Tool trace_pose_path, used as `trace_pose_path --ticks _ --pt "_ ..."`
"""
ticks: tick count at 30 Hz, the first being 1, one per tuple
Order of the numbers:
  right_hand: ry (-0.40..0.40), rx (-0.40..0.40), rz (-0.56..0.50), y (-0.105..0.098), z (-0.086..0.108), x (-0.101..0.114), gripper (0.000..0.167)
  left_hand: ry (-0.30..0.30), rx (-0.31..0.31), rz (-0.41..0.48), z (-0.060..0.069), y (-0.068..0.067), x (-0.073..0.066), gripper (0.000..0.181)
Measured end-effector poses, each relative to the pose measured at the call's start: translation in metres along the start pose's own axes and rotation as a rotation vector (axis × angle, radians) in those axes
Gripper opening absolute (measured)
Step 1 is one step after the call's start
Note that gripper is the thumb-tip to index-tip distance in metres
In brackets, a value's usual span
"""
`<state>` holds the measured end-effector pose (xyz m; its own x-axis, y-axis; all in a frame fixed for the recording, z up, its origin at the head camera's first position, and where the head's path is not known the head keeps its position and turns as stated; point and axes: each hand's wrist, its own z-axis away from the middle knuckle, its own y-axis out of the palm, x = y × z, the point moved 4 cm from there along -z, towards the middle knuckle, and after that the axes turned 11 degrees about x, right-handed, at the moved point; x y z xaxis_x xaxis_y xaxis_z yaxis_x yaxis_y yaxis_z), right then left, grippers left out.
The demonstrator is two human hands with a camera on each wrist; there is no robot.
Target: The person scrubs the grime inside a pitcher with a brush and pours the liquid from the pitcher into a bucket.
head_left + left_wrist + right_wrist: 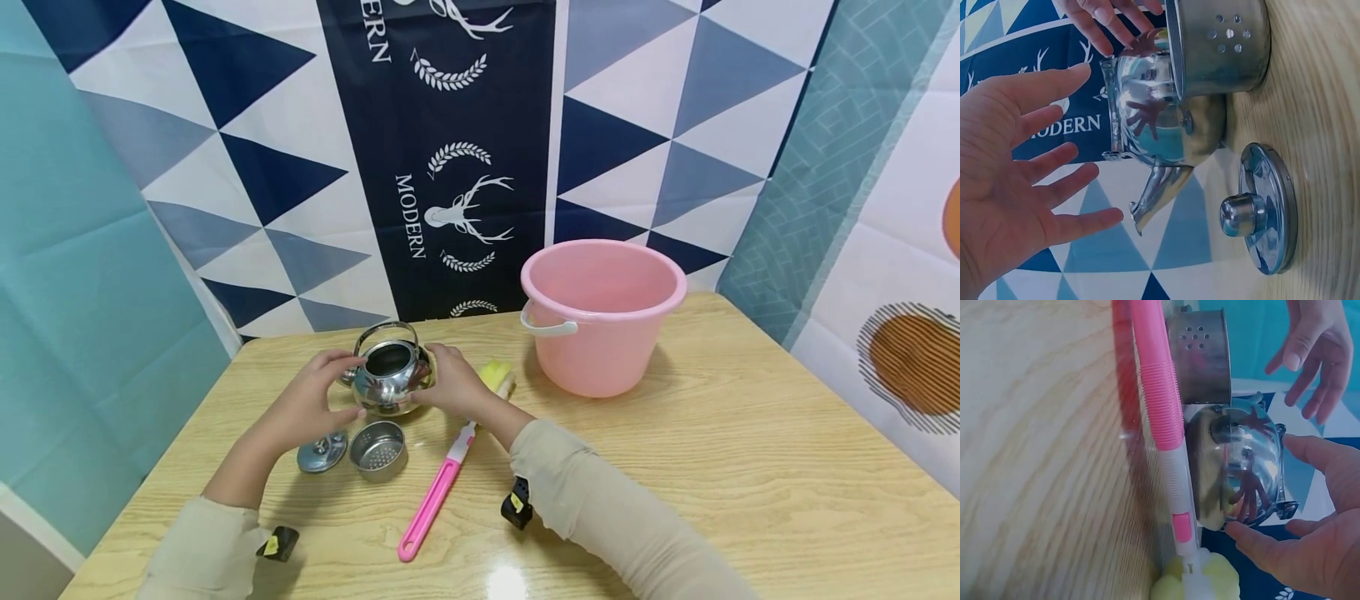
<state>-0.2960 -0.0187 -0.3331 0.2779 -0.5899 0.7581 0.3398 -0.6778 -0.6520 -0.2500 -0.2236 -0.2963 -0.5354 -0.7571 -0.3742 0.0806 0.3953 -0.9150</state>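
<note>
A shiny steel teapot [386, 390] stands lidless at the back left, its hoop handle raised and its spout to the left. My left hand [303, 407] hovers at the pot's left front with fingers spread; the left wrist view shows a gap between them. On the opposite side, my right hand [459, 385] has its extended fingers at the pot's wall, seemingly touching it in the right wrist view. In front sit a perforated steel strainer basket [378, 452] and the knobbed lid [1266, 209]. A pink-handled sponge brush [437, 502] lies under the right forearm, its yellow head [1219, 575] pointing away.
A pink bucket [600, 354] with a white handle stands at the back right of the wooden table [750, 467]. Patterned cloth [457, 167] hangs behind the table. Both wrists carry small black cameras.
</note>
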Motion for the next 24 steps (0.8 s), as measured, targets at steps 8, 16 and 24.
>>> trace_pose_path --ticks 8,16,24 --pt "0.059 0.012 -0.103 0.002 -0.007 0.001 0.089 -0.113 -0.009 0.152 -0.005 0.001 0.018 0.064" --pt "0.150 0.030 -0.443 0.008 -0.019 -0.007 0.087 -0.413 -0.014 0.681 -0.005 0.015 0.041 0.053" --pt "0.220 0.045 -0.704 0.010 -0.022 -0.009 0.081 -0.654 -0.104 1.282 -0.005 0.025 0.044 0.061"
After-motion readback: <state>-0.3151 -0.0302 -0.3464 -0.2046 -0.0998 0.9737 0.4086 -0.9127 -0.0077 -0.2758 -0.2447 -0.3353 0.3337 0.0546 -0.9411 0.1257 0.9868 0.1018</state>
